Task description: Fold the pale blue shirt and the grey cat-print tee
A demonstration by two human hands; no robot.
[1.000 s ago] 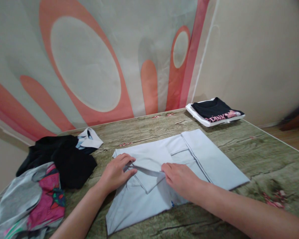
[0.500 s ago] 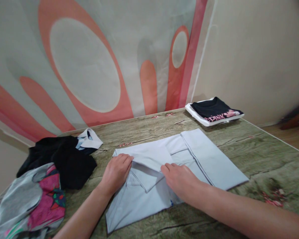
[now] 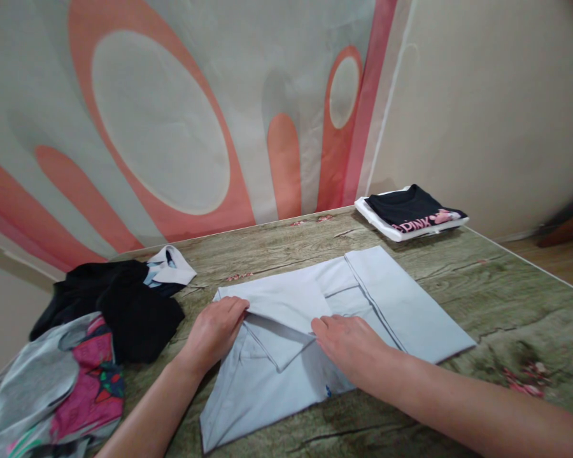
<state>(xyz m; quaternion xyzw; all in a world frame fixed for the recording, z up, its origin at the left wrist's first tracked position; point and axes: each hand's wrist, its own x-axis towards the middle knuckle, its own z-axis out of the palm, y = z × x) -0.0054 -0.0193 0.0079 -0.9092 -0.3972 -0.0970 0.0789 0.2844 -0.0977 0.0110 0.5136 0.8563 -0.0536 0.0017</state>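
A pale white shirt [image 3: 277, 394] lies partly folded on the table, its right side turned inward in a flat panel. My left hand [image 3: 221, 326] pinches the near edge of a folded-over flap at the shirt's left. On the right end of that same edge, my right hand [image 3: 346, 340] has its fingers closed on the cloth. Between the two hands the flap is lifted a little, with a dark gap below it. A small blue mark shows on the near edge of the shirt. My fingertips are partly hidden by the hands themselves.
To the left lie a black garment [image 3: 138, 312] with a white collar [image 3: 174, 267] and a crumpled grey and pink garment [image 3: 38, 381]. A folded stack with a black printed T-shirt [image 3: 410, 207] on top sits at the far right of the wood-patterned table [image 3: 458, 280].
My left hand has shifted slightly left and down along the flap's edge. My right hand has barely moved, and both keep hold of the shirt.
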